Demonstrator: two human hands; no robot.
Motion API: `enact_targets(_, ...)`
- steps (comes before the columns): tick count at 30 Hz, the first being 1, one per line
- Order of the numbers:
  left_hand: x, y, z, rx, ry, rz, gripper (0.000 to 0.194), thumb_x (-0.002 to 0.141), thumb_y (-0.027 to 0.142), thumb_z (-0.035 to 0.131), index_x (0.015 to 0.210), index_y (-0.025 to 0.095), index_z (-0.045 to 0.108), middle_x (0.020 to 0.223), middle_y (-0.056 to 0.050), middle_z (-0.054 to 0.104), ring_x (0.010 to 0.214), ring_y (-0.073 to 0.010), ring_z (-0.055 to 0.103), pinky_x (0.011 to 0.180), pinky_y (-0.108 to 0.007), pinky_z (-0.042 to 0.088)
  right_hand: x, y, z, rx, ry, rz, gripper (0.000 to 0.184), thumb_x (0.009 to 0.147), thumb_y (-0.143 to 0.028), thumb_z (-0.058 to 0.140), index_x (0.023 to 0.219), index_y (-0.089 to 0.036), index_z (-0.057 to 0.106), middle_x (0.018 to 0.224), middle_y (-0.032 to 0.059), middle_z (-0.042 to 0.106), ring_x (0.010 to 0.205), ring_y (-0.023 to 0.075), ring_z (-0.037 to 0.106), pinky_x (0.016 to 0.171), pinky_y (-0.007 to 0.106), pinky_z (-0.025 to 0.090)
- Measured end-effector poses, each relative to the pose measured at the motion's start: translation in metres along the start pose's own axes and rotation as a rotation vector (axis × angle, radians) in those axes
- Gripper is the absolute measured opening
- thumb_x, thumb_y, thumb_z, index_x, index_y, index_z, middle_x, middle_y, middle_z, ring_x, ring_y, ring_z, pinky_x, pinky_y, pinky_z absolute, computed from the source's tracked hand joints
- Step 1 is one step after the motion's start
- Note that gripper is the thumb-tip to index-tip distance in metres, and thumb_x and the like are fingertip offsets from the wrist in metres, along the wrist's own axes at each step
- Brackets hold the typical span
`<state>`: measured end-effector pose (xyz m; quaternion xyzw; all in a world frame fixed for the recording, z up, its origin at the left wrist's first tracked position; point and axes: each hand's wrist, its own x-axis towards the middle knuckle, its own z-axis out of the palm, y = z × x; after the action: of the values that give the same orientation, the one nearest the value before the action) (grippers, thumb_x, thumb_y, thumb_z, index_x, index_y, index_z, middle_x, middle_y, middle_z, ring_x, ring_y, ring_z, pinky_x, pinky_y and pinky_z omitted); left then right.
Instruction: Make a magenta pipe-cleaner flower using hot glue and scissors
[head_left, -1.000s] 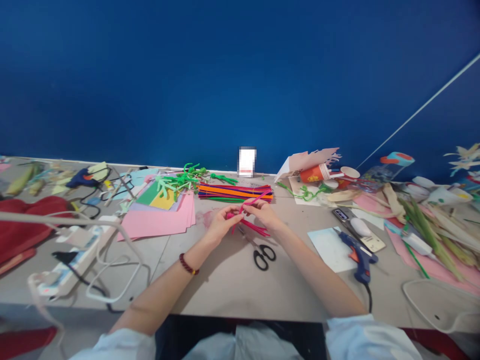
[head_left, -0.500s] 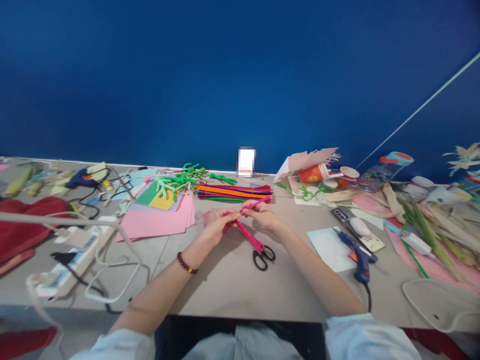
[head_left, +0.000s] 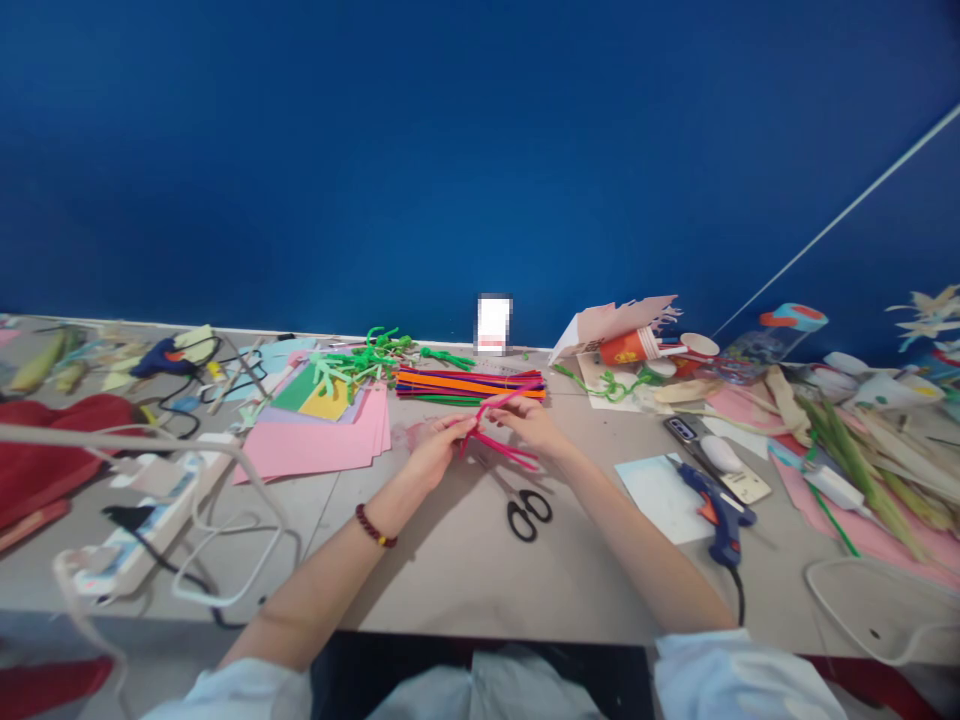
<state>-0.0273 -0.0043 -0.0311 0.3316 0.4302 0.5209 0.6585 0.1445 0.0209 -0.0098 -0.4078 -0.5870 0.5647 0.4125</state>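
Note:
Over the middle of the grey table, my left hand (head_left: 437,447) and my right hand (head_left: 529,423) both pinch a bunch of pink pipe cleaners (head_left: 501,446). The fingers of both hands are closed round the strands where they cross. One end sticks up toward the far side and another trails down to the right. Black-handled scissors (head_left: 525,508) lie on the table just below the hands. A bundle of coloured pipe cleaners (head_left: 470,385) lies behind the hands.
Pink and coloured paper sheets (head_left: 322,430) with green twisted pipe cleaners (head_left: 367,358) lie at left. A blue glue gun (head_left: 716,513) rests on white paper at right. A power strip with white cables (head_left: 150,520) sits at left. Paper cups (head_left: 634,346) and dried husks (head_left: 870,450) crowd the right.
The pink strands that hung straight down toward the scissors have swung up and to the right. Both hands stay together in the same place, turning the bunch.

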Motion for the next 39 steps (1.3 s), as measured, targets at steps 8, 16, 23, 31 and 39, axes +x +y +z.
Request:
enact_targets(8,0.001,0.004,-0.002,0.040,-0.006,0.001,0.034,0.059,0.028,0.078,0.089,0.015,0.069,0.079,-0.005,0.071,0.068,-0.0117,0.061,0.060,-0.022,0.042,-0.022,-0.035,-0.030,-0.899,-0.108,0.060,0.022,0.085,-0.032,0.050,0.082,-0.019,0.068,0.084,0.0055,0.069,0.074,0.0183,0.059,0.064,0.028,0.039)
enact_targets(16,0.009,0.008,-0.009,0.091,0.084,0.124,0.041,0.056,0.030,0.079,0.092,0.017,0.066,0.076,0.000,0.065,0.063,-0.0100,0.058,0.056,-0.021,0.043,-0.092,-0.024,-0.021,-1.311,-0.066,0.128,0.020,0.086,-0.022,0.043,0.082,-0.019,0.063,0.087,0.0068,0.067,0.080,0.0188,0.061,0.065,0.027,0.035)
enact_targets(23,0.019,0.006,-0.020,0.057,0.124,0.117,0.036,0.059,0.026,0.073,0.093,0.017,0.066,0.075,-0.002,0.065,0.061,-0.0107,0.058,0.052,-0.021,0.046,-0.136,0.011,0.003,-1.208,0.033,0.070,0.015,0.084,-0.033,0.054,0.087,-0.019,0.060,0.094,0.0063,0.062,0.090,0.0222,0.060,0.069,0.028,0.043)
enact_targets(31,0.021,0.010,-0.022,-0.026,0.038,0.010,0.037,0.062,0.012,0.060,0.099,0.016,0.064,0.084,-0.007,0.068,0.068,-0.0143,0.063,0.053,-0.022,0.049,-0.133,0.021,0.010,-1.182,0.101,-0.003,0.022,0.082,-0.037,0.058,0.094,-0.018,0.059,0.095,0.0076,0.062,0.091,0.0241,0.059,0.075,0.032,0.045)
enact_targets(39,0.022,0.012,-0.023,-0.060,0.081,0.014,0.031,0.066,0.012,0.064,0.097,0.016,0.063,0.076,-0.004,0.067,0.062,-0.0119,0.062,0.053,-0.021,0.049,-0.133,0.013,0.003,-1.106,0.019,0.158,0.012,0.080,-0.024,0.055,0.087,-0.018,0.062,0.090,0.0082,0.067,0.083,0.0235,0.063,0.068,0.030,0.044)
